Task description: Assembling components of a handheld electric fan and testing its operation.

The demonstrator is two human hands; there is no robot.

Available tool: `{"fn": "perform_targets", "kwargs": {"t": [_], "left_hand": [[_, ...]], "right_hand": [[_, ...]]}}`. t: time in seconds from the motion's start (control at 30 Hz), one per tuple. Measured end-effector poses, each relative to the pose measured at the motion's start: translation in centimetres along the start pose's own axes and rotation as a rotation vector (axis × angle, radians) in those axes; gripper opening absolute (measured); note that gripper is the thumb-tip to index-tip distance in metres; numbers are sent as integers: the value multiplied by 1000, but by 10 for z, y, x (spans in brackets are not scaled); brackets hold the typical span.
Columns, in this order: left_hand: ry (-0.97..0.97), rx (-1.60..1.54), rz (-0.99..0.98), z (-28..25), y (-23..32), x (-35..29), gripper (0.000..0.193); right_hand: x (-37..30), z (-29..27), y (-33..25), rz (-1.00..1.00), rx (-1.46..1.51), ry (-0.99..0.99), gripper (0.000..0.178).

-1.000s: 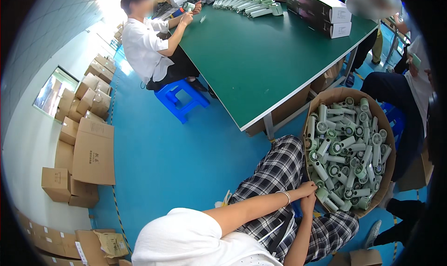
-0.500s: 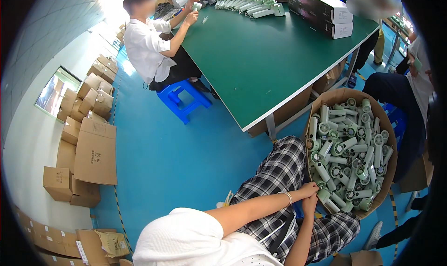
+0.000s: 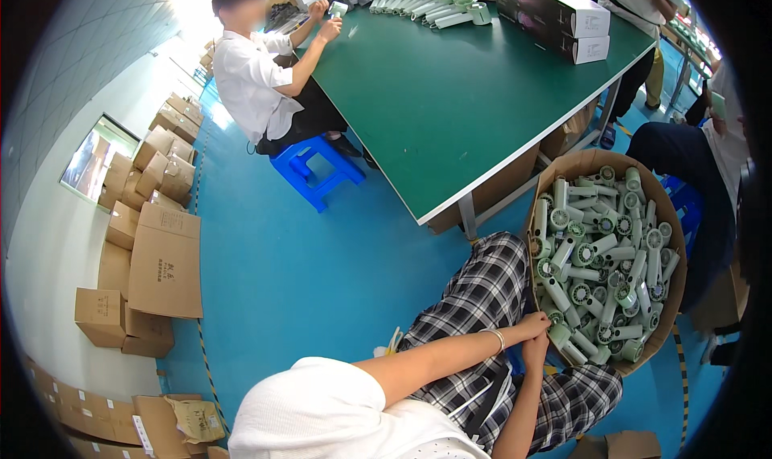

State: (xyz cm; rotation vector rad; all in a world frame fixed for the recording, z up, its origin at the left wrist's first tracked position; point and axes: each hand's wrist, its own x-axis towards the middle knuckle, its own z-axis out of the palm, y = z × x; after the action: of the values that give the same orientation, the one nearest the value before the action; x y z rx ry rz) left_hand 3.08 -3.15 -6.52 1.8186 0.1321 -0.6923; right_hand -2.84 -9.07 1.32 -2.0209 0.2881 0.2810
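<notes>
My left hand, with a bracelet at the wrist, is closed against the near left rim of a round-bulging cardboard carton. Just below it my right hand is closed too, its fingers close to the left one's. What the fingers hold, if anything, is too small to make out. Inside the carton lie many pale green handheld fans, heaped at all angles. My forearms rest over plaid trousers.
A green-topped table stands ahead, bearing long dark boxes and a row of fans. A co-worker sits on a blue stool, holding a fan. Other people are at the right; cartons line the left wall.
My hands stay in place at the carton. The seated co-worker's hands have shifted slightly around the fan. At the far right, people have moved, and a foot at lower right has drawn back.
</notes>
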Motion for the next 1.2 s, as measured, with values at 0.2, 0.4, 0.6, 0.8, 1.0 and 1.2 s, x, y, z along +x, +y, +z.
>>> {"fn": "perform_targets", "kwargs": {"t": [0.2, 0.4, 0.6, 0.8, 1.0, 1.2], "left_hand": [[21, 2, 27, 1, 1, -2, 33], [18, 18, 28, 1, -1, -1, 33], [-52, -1, -30, 0, 8, -3, 33], [-11, 6, 4, -3, -3, 4, 34], [21, -16, 32, 5, -10, 10, 33], [21, 11, 59, 10, -38, 30, 31]], "right_hand": [[1, -1, 2, -51, -46, -7, 39], [3, 1, 7, -33, -54, -32, 40], [3, 1, 17, -18, -55, 26, 37], [5, 5, 7, -26, -42, 3, 38], [7, 2, 1, 32, -64, 1, 39], [2, 6, 7, -134, -99, -11, 38]]}}
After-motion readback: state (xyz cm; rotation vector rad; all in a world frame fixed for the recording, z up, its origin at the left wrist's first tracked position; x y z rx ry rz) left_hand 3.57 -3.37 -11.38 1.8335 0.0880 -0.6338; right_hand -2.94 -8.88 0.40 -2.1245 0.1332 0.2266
